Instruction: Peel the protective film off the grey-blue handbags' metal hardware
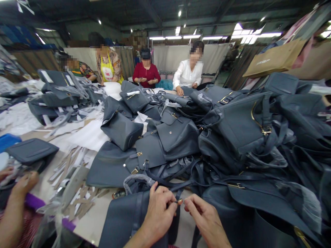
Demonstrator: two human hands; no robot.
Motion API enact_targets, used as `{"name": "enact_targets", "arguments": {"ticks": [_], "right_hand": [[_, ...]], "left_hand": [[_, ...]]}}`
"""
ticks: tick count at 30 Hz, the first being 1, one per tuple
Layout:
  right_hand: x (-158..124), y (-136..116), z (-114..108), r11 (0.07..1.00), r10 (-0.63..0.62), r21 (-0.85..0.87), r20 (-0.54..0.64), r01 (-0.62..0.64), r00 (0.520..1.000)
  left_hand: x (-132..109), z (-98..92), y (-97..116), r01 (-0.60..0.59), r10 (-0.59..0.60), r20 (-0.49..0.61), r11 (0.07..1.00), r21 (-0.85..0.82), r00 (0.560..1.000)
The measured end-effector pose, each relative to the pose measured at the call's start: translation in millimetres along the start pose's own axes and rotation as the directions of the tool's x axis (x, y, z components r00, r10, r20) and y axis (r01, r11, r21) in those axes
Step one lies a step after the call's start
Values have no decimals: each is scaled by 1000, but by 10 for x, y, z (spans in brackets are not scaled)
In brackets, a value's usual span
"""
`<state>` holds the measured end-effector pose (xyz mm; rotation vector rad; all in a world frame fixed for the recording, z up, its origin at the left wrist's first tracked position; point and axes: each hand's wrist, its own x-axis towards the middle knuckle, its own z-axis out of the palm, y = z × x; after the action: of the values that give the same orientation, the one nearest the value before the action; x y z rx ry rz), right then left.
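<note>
Over a dark blue-grey bag (pixel 124 217) near the table's front edge, my left hand (pixel 159 208) is closed, its thumb and forefinger pinched on a narrow dark strap. A small gold metal fitting (pixel 180 202) shows at the strap's end, just past my fingertips. My right hand (pixel 204 215) is also closed in a pinch, close to the right of the fitting. What its fingertips hold, if anything, is too small to make out. Behind my hands lie dark straps and a clear plastic wrap (pixel 137 179).
A large heap of similar bags (pixel 176 137) covers the table ahead and to the right. Cut strips (pixel 80 199) lie on the left. At the far left, a co-worker's hand (pixel 27 182) is beside a dark bag (pixel 32 150). Several co-workers are across the table.
</note>
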<state>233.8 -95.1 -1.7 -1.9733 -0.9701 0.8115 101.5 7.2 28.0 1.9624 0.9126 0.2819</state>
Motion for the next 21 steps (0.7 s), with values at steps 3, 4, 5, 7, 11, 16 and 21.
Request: {"name": "enact_targets", "arguments": {"ticks": [3, 4, 5, 7, 11, 16, 21], "right_hand": [[50, -50, 38, 1000, -21, -14, 85, 22, 996], [62, -50, 49, 999, -33, 5, 122, 33, 992], [71, -47, 56, 999, -43, 36, 154, 38, 987], [85, -42, 57, 994, -43, 109, 209, 20, 977], [100, -65, 26, 979, -25, 200, 253, -27, 967], [84, -95, 3, 909, 73, 377, 270, -175, 960], [44, -74, 26, 840, 219, 456, 212, -295, 952]], "left_hand": [[-4, -3, 20, -2, 2, 8, 1000, 10, 1000], [-2, -8, 20, -3, 3, 14, 1000, 10, 1000], [2, -13, 17, -3, 2, 18, 1000, 10, 1000], [12, -21, 2, 3, -3, 20, 1000, 8, 1000], [26, -23, -26, 6, -6, 22, 1000, 8, 1000], [21, -11, -28, 1, -1, -2, 1000, 14, 1000], [11, 31, -33, -20, 21, -23, 998, 55, 1000]]}}
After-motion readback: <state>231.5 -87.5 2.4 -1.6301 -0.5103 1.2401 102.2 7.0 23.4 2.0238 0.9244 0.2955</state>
